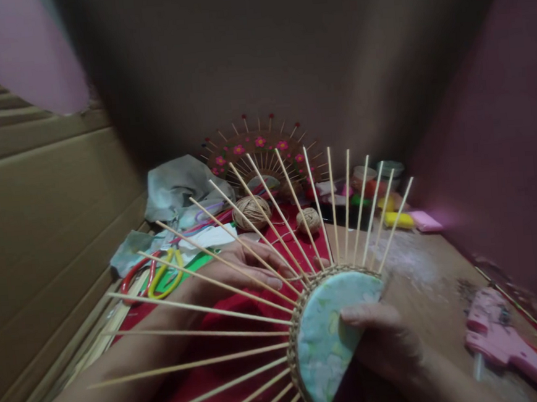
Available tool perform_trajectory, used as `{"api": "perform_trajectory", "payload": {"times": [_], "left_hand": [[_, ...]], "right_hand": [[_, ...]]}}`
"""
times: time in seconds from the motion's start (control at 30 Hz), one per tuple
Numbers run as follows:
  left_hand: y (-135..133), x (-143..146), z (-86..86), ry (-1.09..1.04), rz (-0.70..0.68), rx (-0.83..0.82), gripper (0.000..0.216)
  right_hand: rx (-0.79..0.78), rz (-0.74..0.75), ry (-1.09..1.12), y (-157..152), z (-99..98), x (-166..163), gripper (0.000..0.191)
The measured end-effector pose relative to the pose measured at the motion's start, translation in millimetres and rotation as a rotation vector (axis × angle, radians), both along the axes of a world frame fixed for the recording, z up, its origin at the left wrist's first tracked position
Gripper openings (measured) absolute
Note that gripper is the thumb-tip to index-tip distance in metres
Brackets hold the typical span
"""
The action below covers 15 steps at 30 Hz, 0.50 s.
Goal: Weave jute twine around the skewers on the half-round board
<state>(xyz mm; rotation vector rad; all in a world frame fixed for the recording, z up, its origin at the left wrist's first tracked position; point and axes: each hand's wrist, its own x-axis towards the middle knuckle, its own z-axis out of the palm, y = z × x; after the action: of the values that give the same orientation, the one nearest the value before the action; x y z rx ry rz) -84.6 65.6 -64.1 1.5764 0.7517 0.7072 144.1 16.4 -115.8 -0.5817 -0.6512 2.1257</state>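
Note:
A half-round base (336, 326) covered in pale blue-green patterned cloth has many thin wooden sticks (262, 204) fanning out from its curved edge. Woven twine (292, 341) runs along that edge between the sticks. My right hand (386, 337) grips the base from the lower right, thumb on the cloth and fingers hidden behind. Behind the sticks, my left hand (241, 268) is closed, its thumb and fingers pinching the twine near the upper left of the woven edge. Two twine balls (251, 212) lie beyond on red cloth (223, 328).
A finished-looking fan with pink flowers (260, 142) leans at the back wall. Red-handled and yellow-handled tools (165, 280) lie left, by a crumpled grey bag (183, 183). Yellow and pink packets (399, 220) sit right, with a pink glue gun (497, 338) nearer. A cardboard wall (41, 212) borders the left.

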Motion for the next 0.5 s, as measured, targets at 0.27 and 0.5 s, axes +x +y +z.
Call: {"api": "perform_trajectory", "payload": {"times": [0.27,0.5], "left_hand": [[1.5,-0.1,-1.0,0.025,-0.014,0.042,0.022],[2.8,0.2,1.5,0.080,-0.006,0.018,0.022]], "right_hand": [[0.010,0.025,0.002,1.0,0.2,0.6,0.015],[0.010,0.007,0.000,0.3,1.6,-0.2,0.030]]}}
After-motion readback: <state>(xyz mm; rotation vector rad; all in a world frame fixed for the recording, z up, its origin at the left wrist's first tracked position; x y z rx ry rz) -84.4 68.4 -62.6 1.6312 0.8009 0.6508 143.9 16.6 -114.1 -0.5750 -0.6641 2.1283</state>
